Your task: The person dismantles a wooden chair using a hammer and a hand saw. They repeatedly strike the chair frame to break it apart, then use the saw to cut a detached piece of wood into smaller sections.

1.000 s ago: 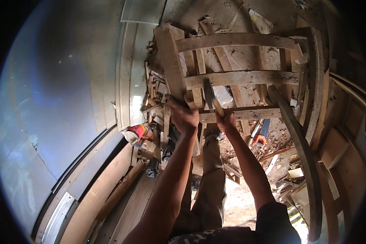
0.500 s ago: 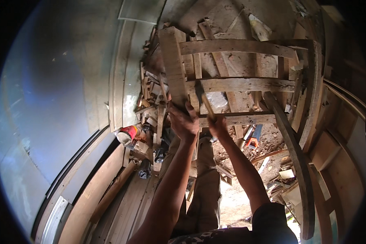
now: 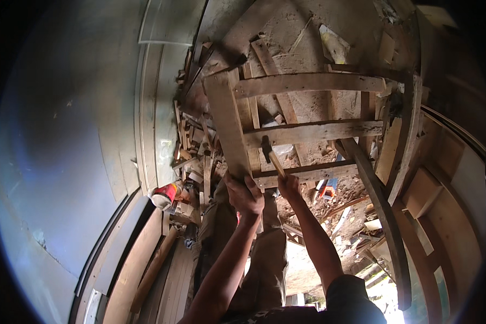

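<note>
A rough wooden frame (image 3: 312,134) with several cross slats is in front of me, its wide left board (image 3: 225,123) running away from me. My left hand (image 3: 245,196) is closed around the near end of that board, thumb on the right side. My right hand (image 3: 290,187) grips a hammer (image 3: 276,163) by its wooden handle. The dark hammer head points away from me, beside the wide board and between the middle slat (image 3: 318,132) and the near slat (image 3: 321,171). I cannot tell whether the head touches the wood.
A curved wooden leg (image 3: 379,208) extends toward me at the right. Wood scraps (image 3: 194,156) and a red can (image 3: 163,196) lie left, by a pale panel (image 3: 65,178). An orange-handled saw (image 3: 327,191) lies on the littered floor beyond my right forearm. Wooden furniture parts (image 3: 432,200) stand far right.
The frame and both hands now appear lower in view. The hammer head has shifted nearer to me, from over the middle slat's left end to just below that slat.
</note>
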The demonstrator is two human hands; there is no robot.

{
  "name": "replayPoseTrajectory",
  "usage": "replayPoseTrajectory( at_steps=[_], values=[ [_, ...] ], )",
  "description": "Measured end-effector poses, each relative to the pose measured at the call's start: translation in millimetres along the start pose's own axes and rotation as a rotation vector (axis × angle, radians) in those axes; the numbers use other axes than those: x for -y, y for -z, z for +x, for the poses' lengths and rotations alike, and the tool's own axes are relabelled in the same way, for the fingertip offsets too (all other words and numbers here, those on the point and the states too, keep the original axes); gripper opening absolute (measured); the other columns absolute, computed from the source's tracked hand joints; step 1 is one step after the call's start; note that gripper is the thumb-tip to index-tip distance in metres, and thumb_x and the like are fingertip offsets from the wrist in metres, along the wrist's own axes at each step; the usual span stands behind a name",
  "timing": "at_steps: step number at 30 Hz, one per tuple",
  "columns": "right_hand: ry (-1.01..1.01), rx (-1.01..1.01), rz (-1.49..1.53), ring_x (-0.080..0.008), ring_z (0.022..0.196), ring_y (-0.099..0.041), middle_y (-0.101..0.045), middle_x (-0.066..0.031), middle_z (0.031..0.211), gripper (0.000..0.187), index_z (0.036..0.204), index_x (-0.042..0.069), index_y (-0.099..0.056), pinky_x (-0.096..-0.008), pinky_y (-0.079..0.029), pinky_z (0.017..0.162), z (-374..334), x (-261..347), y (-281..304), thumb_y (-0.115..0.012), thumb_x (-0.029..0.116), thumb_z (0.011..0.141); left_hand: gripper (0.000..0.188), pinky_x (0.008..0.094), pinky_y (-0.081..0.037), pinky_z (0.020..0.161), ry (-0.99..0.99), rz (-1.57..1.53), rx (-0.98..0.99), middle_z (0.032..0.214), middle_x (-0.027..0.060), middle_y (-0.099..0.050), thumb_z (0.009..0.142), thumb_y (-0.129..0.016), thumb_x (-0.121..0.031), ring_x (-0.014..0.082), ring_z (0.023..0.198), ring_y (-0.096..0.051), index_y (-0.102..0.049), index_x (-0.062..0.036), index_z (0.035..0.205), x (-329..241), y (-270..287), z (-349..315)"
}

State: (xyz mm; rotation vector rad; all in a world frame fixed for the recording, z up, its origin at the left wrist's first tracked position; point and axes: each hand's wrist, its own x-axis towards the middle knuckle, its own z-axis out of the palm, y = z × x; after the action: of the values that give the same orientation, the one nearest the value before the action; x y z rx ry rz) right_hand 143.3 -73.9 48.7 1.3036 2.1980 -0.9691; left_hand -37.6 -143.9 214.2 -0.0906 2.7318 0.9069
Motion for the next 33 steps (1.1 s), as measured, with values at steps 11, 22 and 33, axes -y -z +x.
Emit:
replayPoseTrajectory(
  at_steps=[11,22,33],
  values=[
    [-0.259,0.118,0.209,-0.0352,0.064,-0.067,-0.062,-0.0216,0.066,0.03,0.083,-0.001,-0.065,-0.0448,-0.049,0.06,-8.9,74.4,98.1,-0.065,0.027,0.092,0.058,0.0416,-0.046,0.095,0.656,-0.783,0.231,0.114,0.0119,-0.062,0.108,-0.029,-0.048,0.0229,0.109,-0.059,-0.053,-0.0005,0.129,95.5,-4.1,56.4],
    [0.221,0.101,0.632,-0.0198,0.053,-0.053,-0.057,-0.0085,0.062,0.018,0.071,0.004,-0.06,-0.0356,-0.044,0.052,-16.1,75.7,73.1,-0.073,0.014,0.077,0.063,0.0399,-0.047,0.093,0.357,-0.471,0.274,0.117,0.0128,-0.063,0.107,-0.025,-0.052,0.0235,0.106,-0.061,-0.053,-0.0017,0.132,73.4,-100.1,153.9],
    [0.326,0.183,0.542,-0.0195,0.061,-0.061,-0.06,-0.0102,0.072,0.021,0.091,0.005,-0.066,-0.0308,-0.048,0.054,-28.3,62.7,38.8,-0.064,0.025,0.088,0.065,0.0389,-0.046,0.094,0.25,-0.382,0.273,0.12,0.0157,-0.064,0.107,-0.021,-0.051,0.0262,0.104,-0.062,-0.05,-0.0019,0.138,60.9,-110.5,152.8]
  ],
)
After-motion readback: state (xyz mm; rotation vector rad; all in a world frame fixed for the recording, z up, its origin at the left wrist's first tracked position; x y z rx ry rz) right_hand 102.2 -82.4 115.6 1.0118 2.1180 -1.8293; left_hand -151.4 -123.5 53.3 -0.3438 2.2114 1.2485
